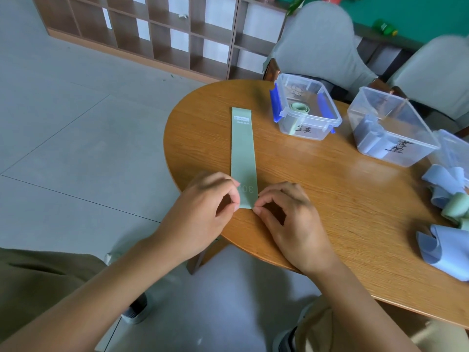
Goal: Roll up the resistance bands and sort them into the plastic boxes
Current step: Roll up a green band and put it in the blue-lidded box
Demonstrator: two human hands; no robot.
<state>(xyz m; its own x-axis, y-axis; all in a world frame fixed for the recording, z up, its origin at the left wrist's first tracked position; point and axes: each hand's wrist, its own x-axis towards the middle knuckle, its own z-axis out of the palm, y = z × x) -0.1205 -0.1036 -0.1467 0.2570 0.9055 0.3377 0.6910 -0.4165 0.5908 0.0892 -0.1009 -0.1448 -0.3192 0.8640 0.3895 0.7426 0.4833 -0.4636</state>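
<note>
A long green resistance band (243, 148) lies flat and straight on the wooden surface (317, 199), running away from the person, with a small white label near its far end and the figures "30" printed near its near end. The left hand (203, 212) and the right hand (286, 219) meet at that near end, close to the rounded edge of the surface: the left fingers (234, 196) are curled and pinch the band's near left corner, and the right fingers (258, 208) are curled and pinch its near right corner, so each hand holds the band at its end. Beyond the band's far end and to the right stands a clear plastic box with blue clips (305, 107), open at the top, with a rolled green band (300, 107) inside it and dark handwriting on its front. Just beside it to the right stands a second clear plastic box (390, 125), also open and marked with dark handwriting, holding pale blue bands (373, 138). At the right edge of the view a loose heap of blue and green bands (449, 199) lies on the surface, well apart from the hands. Two grey-covered chairs (317, 44) stand behind the boxes, and a wooden cubby shelf (152, 29) stands on the grey tiled floor (76, 123).
</note>
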